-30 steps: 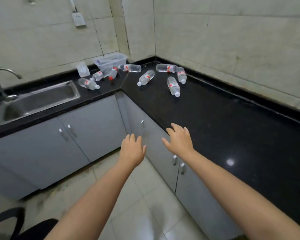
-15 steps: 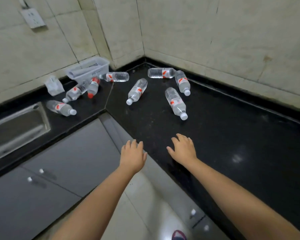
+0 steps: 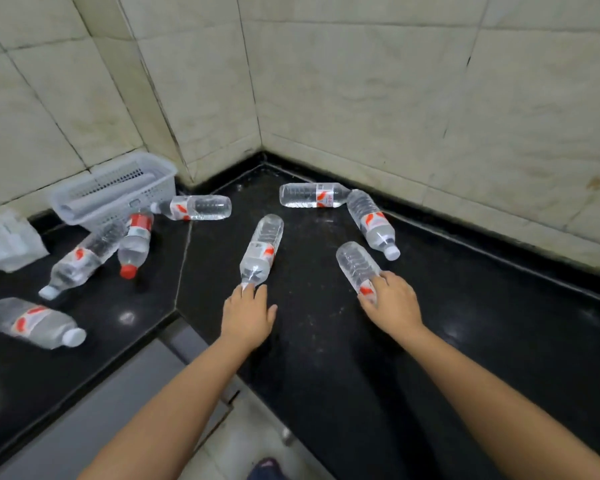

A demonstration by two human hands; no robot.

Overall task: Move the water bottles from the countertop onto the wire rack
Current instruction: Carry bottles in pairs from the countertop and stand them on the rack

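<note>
Several clear water bottles with red-and-white labels lie on their sides on the black countertop (image 3: pixel 465 323) in the corner. My left hand (image 3: pixel 246 315) touches the cap end of the middle bottle (image 3: pixel 262 249) with its fingertips, thumb spread out to the side. My right hand (image 3: pixel 394 303) grips the neck half of the nearest right bottle (image 3: pixel 354 263), thumb on one side and fingers over the other. Two more bottles (image 3: pixel 312 195) (image 3: pixel 371 220) lie behind it by the wall. No wire rack shows in this view.
A white plastic basket (image 3: pixel 115 188) stands at the back left with bottles (image 3: pixel 194 207) (image 3: pixel 136 244) (image 3: pixel 80 259) around it. Another bottle (image 3: pixel 32 322) lies near the left front edge, beside a crumpled clear bag (image 3: pixel 11 240). Grey cabinet fronts (image 3: pixel 101 410) run below.
I have moved closer to the corner. Both hands went forward from the counter's edge onto the bottles; the right one closed round its bottle.
</note>
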